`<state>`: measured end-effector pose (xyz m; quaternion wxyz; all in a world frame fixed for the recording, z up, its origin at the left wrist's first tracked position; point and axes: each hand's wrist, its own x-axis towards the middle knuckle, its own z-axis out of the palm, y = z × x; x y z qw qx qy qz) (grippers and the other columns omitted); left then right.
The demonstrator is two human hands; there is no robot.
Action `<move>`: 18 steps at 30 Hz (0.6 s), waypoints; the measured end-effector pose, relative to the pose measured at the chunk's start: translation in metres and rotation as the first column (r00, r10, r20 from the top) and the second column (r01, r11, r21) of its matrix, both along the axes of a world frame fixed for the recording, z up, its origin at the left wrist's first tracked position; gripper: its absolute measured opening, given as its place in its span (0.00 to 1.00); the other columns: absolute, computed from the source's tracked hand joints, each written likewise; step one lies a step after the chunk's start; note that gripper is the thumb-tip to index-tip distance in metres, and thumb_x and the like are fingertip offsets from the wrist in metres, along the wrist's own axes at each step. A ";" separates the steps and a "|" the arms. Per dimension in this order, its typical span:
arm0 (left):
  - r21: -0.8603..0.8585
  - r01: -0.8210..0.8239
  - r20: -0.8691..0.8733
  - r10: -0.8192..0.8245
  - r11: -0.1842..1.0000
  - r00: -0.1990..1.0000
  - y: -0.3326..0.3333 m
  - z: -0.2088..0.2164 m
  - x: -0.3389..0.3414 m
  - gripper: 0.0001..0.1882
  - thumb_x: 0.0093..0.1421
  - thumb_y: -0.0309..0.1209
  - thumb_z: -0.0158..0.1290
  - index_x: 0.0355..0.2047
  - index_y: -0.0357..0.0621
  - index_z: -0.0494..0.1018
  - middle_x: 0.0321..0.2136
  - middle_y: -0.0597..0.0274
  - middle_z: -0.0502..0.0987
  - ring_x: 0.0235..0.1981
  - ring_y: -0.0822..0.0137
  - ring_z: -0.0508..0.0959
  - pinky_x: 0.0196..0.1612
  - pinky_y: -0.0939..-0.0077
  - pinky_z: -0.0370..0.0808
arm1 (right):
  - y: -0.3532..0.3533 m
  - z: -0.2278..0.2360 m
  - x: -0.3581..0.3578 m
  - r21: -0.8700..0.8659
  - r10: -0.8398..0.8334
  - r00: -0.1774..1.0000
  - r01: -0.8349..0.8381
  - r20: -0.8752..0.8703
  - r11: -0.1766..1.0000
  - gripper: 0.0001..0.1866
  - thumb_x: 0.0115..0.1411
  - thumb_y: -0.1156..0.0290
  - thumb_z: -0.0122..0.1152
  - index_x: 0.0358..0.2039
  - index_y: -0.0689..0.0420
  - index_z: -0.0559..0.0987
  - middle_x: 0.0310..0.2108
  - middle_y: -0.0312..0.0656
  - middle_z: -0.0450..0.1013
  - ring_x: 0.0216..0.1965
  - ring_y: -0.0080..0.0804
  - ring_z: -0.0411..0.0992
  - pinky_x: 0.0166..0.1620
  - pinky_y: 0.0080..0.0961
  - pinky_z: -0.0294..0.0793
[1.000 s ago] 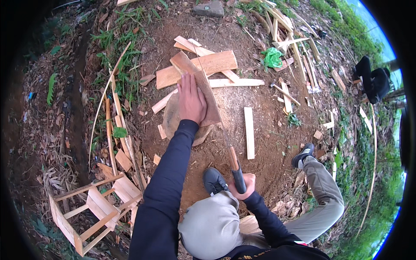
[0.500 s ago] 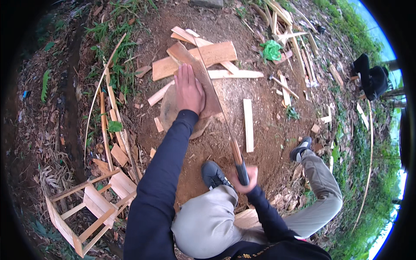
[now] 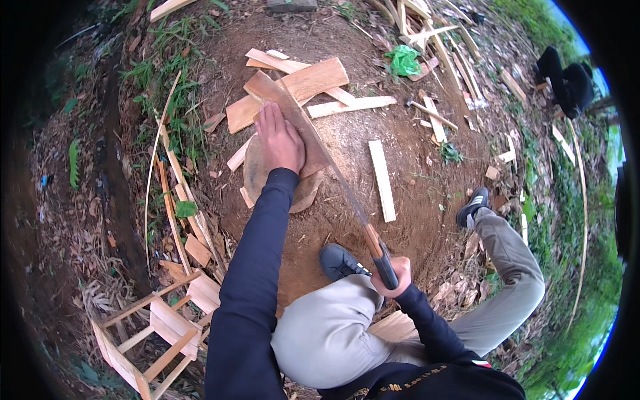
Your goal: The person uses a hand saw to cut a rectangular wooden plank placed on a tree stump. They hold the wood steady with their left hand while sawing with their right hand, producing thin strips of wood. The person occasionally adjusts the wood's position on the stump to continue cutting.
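From my end, the biggest thing in the work is the stump (image 3: 256, 167), left of the frame's centre; as I judge it, the brown board (image 3: 312, 155) is best borne squarely on it so it cannot rock. The saw (image 3: 350, 193) comes next: I'd want long, even strokes, the blade in line with the right forearm and untwisted, since a bend would likely make it bind. The brown board lies over the stump in the upper middle of the frame, and firm downward weight should suit it. The left hand (image 3: 281, 137) is flat on it, fingers together, pressing and not grasping; I'd want those fingers well clear of the teeth. The right hand (image 3: 393, 277) is wrapped around the saw's handle, just below and right of centre.

As for direction, the saw's long axis runs from the handle up and leftward, its far end towards the upper left. The brown board's long axis slants much the same way, its far end over the pale planks (image 3: 325, 78). The blade follows its right edge; how deep any cut goes, I can't tell.
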<state>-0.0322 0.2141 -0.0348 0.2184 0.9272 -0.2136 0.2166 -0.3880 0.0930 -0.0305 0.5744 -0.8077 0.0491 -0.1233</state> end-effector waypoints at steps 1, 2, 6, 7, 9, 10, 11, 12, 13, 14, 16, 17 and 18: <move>-0.007 0.012 0.002 -0.012 1.000 1.000 -0.002 -0.001 0.000 0.26 0.64 0.28 0.42 0.61 0.28 0.62 0.63 0.41 0.63 0.67 0.46 0.59 0.70 0.49 0.51 | 0.001 -0.004 0.005 0.013 -0.001 0.999 0.000 0.039 1.000 0.05 0.39 0.76 0.64 0.16 0.55 0.76 0.12 0.39 0.69 0.13 0.38 0.71 0.21 0.28 0.71; -0.011 0.014 0.007 -0.014 1.000 1.000 -0.002 -0.001 0.002 0.26 0.64 0.28 0.42 0.61 0.28 0.62 0.63 0.41 0.63 0.67 0.47 0.59 0.70 0.49 0.51 | 0.003 -0.005 0.018 0.028 0.000 0.997 -0.003 0.081 1.000 0.05 0.40 0.76 0.65 0.17 0.55 0.76 0.12 0.40 0.69 0.13 0.39 0.72 0.21 0.28 0.71; -0.012 0.005 0.007 -0.005 1.000 1.000 0.005 -0.006 0.001 0.25 0.65 0.28 0.41 0.61 0.29 0.63 0.63 0.41 0.63 0.67 0.46 0.59 0.70 0.50 0.51 | -0.006 0.014 0.045 0.081 0.003 0.999 -0.007 0.050 0.997 0.05 0.41 0.76 0.65 0.17 0.56 0.76 0.13 0.43 0.69 0.14 0.40 0.71 0.21 0.29 0.71; 0.003 -0.008 0.009 0.008 1.000 1.000 0.010 -0.007 0.003 0.25 0.65 0.28 0.41 0.61 0.29 0.63 0.63 0.41 0.63 0.67 0.46 0.58 0.70 0.50 0.51 | -0.007 0.013 0.035 0.108 0.012 0.999 -0.016 0.030 0.994 0.05 0.41 0.76 0.65 0.17 0.56 0.76 0.13 0.42 0.70 0.14 0.39 0.72 0.22 0.29 0.71; 0.005 -0.015 0.014 0.015 1.000 1.000 0.008 -0.004 0.006 0.25 0.65 0.28 0.41 0.61 0.30 0.63 0.63 0.42 0.63 0.67 0.46 0.58 0.70 0.50 0.51 | -0.013 0.014 0.001 0.095 0.022 0.999 -0.019 -0.029 0.995 0.05 0.40 0.77 0.64 0.17 0.55 0.76 0.13 0.39 0.70 0.14 0.36 0.72 0.22 0.28 0.71; 0.006 -0.005 0.011 0.005 1.000 1.000 0.005 -0.004 0.003 0.25 0.65 0.28 0.41 0.61 0.30 0.63 0.63 0.42 0.63 0.68 0.46 0.58 0.70 0.51 0.51 | -0.012 0.018 -0.007 0.095 0.009 1.000 -0.006 -0.025 0.995 0.05 0.40 0.77 0.64 0.17 0.55 0.76 0.12 0.39 0.69 0.14 0.36 0.72 0.21 0.27 0.71; 0.009 0.004 0.008 -0.004 1.000 1.000 0.003 -0.004 0.001 0.25 0.65 0.28 0.41 0.61 0.30 0.63 0.64 0.42 0.62 0.68 0.46 0.58 0.70 0.51 0.51 | -0.012 0.015 -0.006 0.097 0.016 1.000 -0.014 -0.019 0.995 0.05 0.40 0.77 0.65 0.16 0.55 0.76 0.12 0.39 0.69 0.14 0.36 0.72 0.21 0.28 0.71; 0.002 0.001 0.011 -0.001 1.000 1.000 0.002 -0.003 0.002 0.25 0.65 0.28 0.41 0.61 0.30 0.63 0.64 0.42 0.62 0.68 0.46 0.58 0.70 0.51 0.51 | -0.012 0.013 -0.002 0.100 0.023 1.000 -0.022 -0.014 0.995 0.06 0.40 0.77 0.65 0.16 0.55 0.75 0.12 0.40 0.69 0.14 0.36 0.72 0.21 0.28 0.71; -0.001 0.004 0.006 -0.004 1.000 1.000 0.003 -0.004 0.001 0.25 0.65 0.28 0.41 0.61 0.30 0.63 0.64 0.42 0.62 0.68 0.47 0.58 0.70 0.52 0.51 | -0.010 0.012 0.010 0.095 0.037 0.999 -0.036 -0.011 0.995 0.06 0.40 0.77 0.65 0.16 0.55 0.75 0.12 0.41 0.69 0.14 0.37 0.72 0.21 0.28 0.71; -0.011 0.006 0.002 -0.006 1.000 1.000 -0.001 -0.005 0.000 0.25 0.65 0.28 0.41 0.61 0.30 0.63 0.64 0.42 0.62 0.68 0.47 0.58 0.70 0.52 0.50 | -0.013 0.011 0.030 0.083 0.053 0.999 -0.052 -0.008 0.995 0.06 0.41 0.76 0.66 0.16 0.56 0.75 0.13 0.42 0.69 0.14 0.37 0.72 0.22 0.28 0.71; -0.006 -0.009 0.006 0.009 1.000 1.000 0.003 -0.004 0.001 0.25 0.65 0.28 0.41 0.62 0.30 0.62 0.64 0.43 0.62 0.68 0.47 0.58 0.70 0.52 0.50 | -0.009 0.011 0.066 0.131 0.013 0.999 -0.020 0.050 0.991 0.07 0.43 0.76 0.66 0.16 0.57 0.74 0.13 0.43 0.68 0.14 0.40 0.71 0.22 0.29 0.71; -0.008 -0.017 0.009 0.017 1.000 1.000 0.004 -0.002 0.003 0.25 0.65 0.28 0.41 0.62 0.30 0.62 0.64 0.43 0.62 0.68 0.47 0.58 0.71 0.52 0.50 | -0.010 0.015 0.061 0.116 0.028 0.999 -0.032 0.037 0.993 0.07 0.43 0.76 0.66 0.16 0.57 0.75 0.13 0.43 0.68 0.14 0.40 0.71 0.22 0.29 0.71; 0.003 -0.022 0.001 0.022 1.000 1.000 0.006 -0.001 0.002 0.26 0.65 0.28 0.41 0.62 0.30 0.62 0.64 0.43 0.62 0.68 0.48 0.58 0.71 0.52 0.51 | -0.013 0.019 0.048 0.100 0.042 0.999 -0.045 0.023 0.994 0.07 0.42 0.76 0.66 0.16 0.57 0.75 0.13 0.43 0.68 0.14 0.40 0.71 0.22 0.29 0.71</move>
